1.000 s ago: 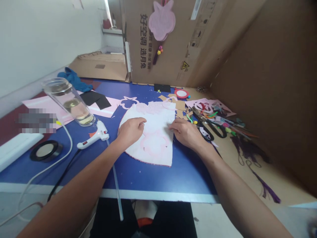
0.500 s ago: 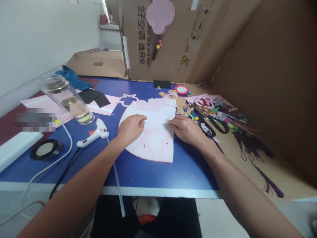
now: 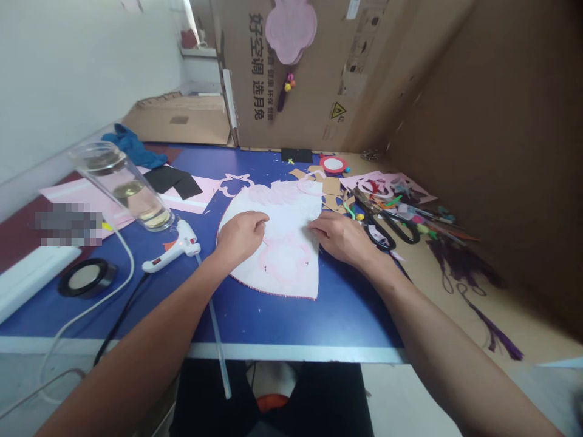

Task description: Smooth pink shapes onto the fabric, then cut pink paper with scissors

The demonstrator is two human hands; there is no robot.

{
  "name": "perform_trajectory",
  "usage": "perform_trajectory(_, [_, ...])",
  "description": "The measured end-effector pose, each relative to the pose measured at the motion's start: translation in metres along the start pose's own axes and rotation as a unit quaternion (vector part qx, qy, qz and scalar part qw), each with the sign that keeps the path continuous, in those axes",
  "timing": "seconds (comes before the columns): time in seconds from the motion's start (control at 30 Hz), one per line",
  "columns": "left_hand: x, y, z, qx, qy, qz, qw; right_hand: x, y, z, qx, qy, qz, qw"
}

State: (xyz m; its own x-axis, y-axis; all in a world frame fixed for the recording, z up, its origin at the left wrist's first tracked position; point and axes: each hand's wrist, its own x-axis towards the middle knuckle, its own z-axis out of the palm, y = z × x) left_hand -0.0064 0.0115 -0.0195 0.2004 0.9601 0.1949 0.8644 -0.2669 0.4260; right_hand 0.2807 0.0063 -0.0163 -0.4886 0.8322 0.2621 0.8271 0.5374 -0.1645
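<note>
Left hand (image 3: 239, 233), right hand (image 3: 342, 238) on cloth (image 3: 291, 276)

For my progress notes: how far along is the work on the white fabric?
A pink flower outline already sits on the white fabric. The left hand and right hand rest on it. Likely left: fixing it down; the glue gun lies aside, untouched.

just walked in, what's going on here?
A person is at a blue table with both hands on a white and pink cloth piece. The left hand is curled on its left part, the right hand lies on its right edge. A glue gun lies to the left, scissors to the right, neither touched.
</note>
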Motion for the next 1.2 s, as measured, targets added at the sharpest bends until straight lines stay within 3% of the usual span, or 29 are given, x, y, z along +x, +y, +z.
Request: perform_trajectory(1.2, [-0.0006,0.0006,-0.0011,-0.003,-0.005,0.003,1.000,-0.0014,0.0020,0.0001,0.007,0.012,0.001,1.000])
